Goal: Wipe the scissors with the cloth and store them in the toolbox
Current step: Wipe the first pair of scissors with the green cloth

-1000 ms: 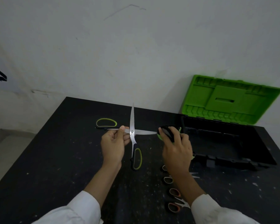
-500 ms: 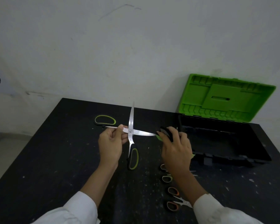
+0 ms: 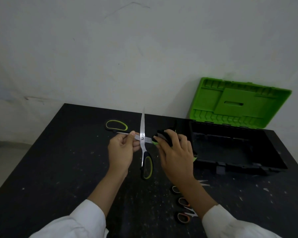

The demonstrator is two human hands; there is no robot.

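Here, the left hand [image 3: 121,150] pinches one blade of the scissors [image 3: 142,138] between thumb and fingertips, just on its own side of the pivot screw. The pair is held above the desk [image 3: 58,169], spread into a wide cross. The right hand [image 3: 176,152] curls round a dark cloth [image 3: 163,134], a green edge peeping out under the fingers, and folds it over the far end of that same blade.

The likeliest trouble is the edge. A pinch on bare, slick steel can slide, and if the cloth is thin where it wraps the blade, a firm stroke toward the point could cut through to the fingers. The free blade stands away from both hands with one handle hanging below. I judge that a jolt could swing it shut on the left thumb.

The blades are narrow, bright and tapered. The handles are black loops lined in lime, probably plastic with a softer inner grip. The cloth looks soft and bunched.

Just beyond the right hand's outer side sits the toolbox [image 3: 239,169], a rigid black moulded tub. Its ribbed green lid [image 3: 239,103] is propped open.

Beside the right forearm lie smaller scissors [image 3: 183,219] with orange-lined loops. The desk is matte black, flecked with pale specks.
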